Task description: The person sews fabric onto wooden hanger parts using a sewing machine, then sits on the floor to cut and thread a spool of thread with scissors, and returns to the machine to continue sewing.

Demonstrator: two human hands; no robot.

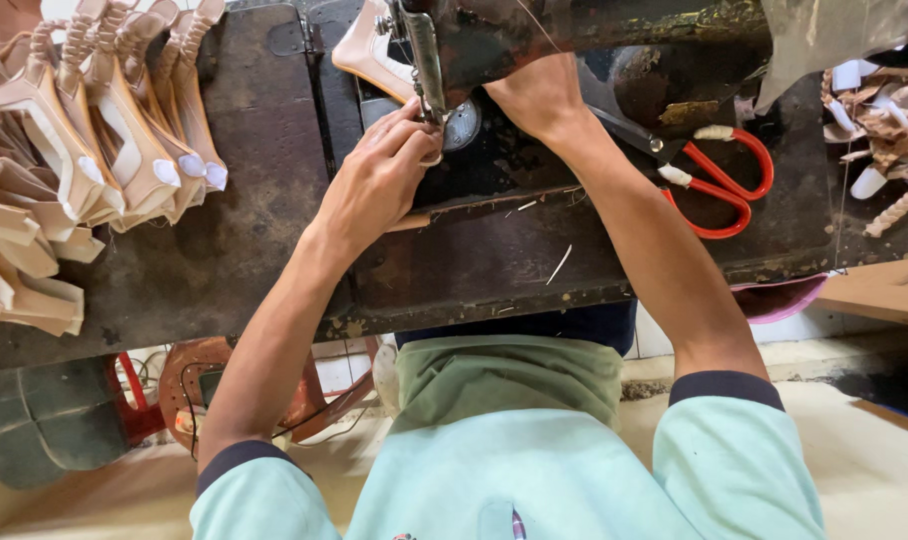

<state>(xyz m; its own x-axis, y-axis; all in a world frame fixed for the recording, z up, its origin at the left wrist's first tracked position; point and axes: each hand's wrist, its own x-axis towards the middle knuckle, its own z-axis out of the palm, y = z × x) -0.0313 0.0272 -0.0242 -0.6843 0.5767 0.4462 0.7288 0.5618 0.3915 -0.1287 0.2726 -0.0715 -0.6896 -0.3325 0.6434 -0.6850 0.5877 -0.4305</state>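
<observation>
My left hand [379, 175] reaches to the needle bar [426, 65] of a dark, worn sewing machine [594, 30]; its fingertips pinch a small pale piece right under the presser foot. A tan shoe upper piece [369, 55] lies behind the needle, partly hidden by the machine. My right hand [539, 95] rests on the machine bed to the right of the needle, its fingers hidden under the machine arm.
Red-handled scissors [719, 180] lie on the dark table [244, 150] to the right of my right forearm. A stack of tan strap pieces [84, 150] fills the left side. Loose cream scraps and braided cord [884, 130] sit at the right edge.
</observation>
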